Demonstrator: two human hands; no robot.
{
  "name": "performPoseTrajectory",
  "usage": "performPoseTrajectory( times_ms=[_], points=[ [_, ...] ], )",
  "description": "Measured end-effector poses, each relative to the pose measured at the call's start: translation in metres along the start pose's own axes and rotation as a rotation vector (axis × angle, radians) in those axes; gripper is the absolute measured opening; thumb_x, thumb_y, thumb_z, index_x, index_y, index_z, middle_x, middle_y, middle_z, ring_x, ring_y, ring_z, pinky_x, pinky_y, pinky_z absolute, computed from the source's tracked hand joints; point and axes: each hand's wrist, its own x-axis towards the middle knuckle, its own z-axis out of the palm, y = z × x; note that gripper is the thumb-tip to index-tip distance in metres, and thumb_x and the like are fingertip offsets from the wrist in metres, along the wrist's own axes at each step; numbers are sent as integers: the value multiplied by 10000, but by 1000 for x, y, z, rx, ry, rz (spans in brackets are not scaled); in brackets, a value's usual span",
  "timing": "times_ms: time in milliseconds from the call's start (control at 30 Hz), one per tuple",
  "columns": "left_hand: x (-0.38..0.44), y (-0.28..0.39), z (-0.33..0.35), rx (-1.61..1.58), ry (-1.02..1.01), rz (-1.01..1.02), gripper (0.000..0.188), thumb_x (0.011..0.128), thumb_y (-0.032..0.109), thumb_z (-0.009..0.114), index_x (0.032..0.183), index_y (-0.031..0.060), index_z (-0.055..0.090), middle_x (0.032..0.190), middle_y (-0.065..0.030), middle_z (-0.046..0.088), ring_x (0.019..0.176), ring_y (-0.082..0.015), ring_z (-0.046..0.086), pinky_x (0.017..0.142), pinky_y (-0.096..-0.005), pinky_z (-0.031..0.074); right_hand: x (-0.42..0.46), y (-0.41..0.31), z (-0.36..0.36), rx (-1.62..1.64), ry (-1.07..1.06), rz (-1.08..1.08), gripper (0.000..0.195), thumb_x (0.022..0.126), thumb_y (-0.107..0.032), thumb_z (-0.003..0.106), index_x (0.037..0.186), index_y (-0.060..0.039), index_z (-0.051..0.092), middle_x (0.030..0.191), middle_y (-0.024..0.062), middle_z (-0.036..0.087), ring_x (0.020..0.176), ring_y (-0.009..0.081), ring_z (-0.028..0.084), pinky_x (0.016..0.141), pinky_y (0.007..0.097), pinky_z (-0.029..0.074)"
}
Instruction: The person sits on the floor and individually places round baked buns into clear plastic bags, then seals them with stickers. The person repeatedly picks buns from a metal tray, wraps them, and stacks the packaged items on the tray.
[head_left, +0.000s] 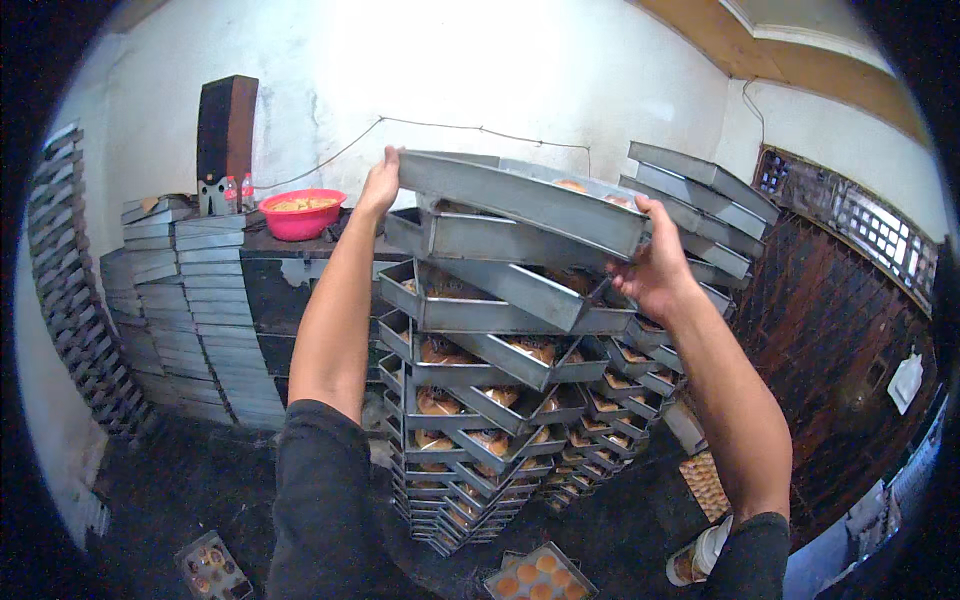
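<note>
Both hands hold the uppermost metal baking tray at the top of a tall crisscrossed stack. My left hand grips its left end, thumb up over the corner. At the right end, my right hand has its thumb on the rim and its fingers beneath. Round baked buns show over the tray's edge. Below, the stacked trays lie turned at angles to each other, with wrapped buns visible in the gaps. Whether the held tray rests on the one below, I cannot tell.
A second crisscrossed tray stack rises behind on the right. At left stand neat tray piles, a pink basin, plastic bottles and a tall speaker. Low down are a tray of round buns, another tray and a bucket.
</note>
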Motion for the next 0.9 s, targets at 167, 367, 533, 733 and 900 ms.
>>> performPoseTrajectory(
  times_ms=[167, 367, 533, 733, 900],
  points=[
    [-16, -63, -13, -177, 74, -65, 727, 993, 591, 355, 1296, -40, 554, 1255, -144, 609, 1182, -223, 551, 1009, -352, 410, 25, 45, -33, -410, 191, -486, 687, 877, -689, 456, 1244, -112, 517, 1114, 78, 555, 1011, 205, 526, 800, 389, 422],
    [-14, -62, 9, -463, 7, -27, 644, 1002, 542, 395, 1241, -26, 579, 1201, -123, 624, 1089, -218, 619, 884, -351, 507, 70, 38, -43, -503, -31, -894, 464, 1004, -373, 485, 1388, -113, 482, 1397, 158, 390, 1293, 287, 430, 1046, 411, 386],
    [-26, -75, -3, -341, 50, 95, 549, 1042, 406, 373, 1446, 37, 403, 1447, -111, 454, 1339, -256, 435, 1054, -392, 399, 65, 69, -40, -466, 49, -957, 569, 976, -351, 516, 1428, -26, 394, 1459, 184, 363, 1312, 317, 420, 1096, 413, 333],
    [-312, -202, -30, 74, 475, -145, 445, 1008, 219, 516, 1376, -23, 452, 1413, -167, 478, 1304, -256, 453, 1101, -370, 329, -45, 295, -125, -826, 194, -704, 373, 846, -218, 648, 1138, 11, 617, 1120, 179, 648, 1065, 316, 613, 940, 417, 459],
    [-755, -229, -7, 139, -387, -1156, 244, 947, 102, 527, 1151, -17, 590, 960, -110, 619, 830, -202, 572, 726, -349, 473, -269, 559, -182, -1103, -406, 850, 449, 790, -268, 724, 1145, -10, 626, 1088, 197, 664, 1009, 338, 644, 889, 419, 503]
  ],
)
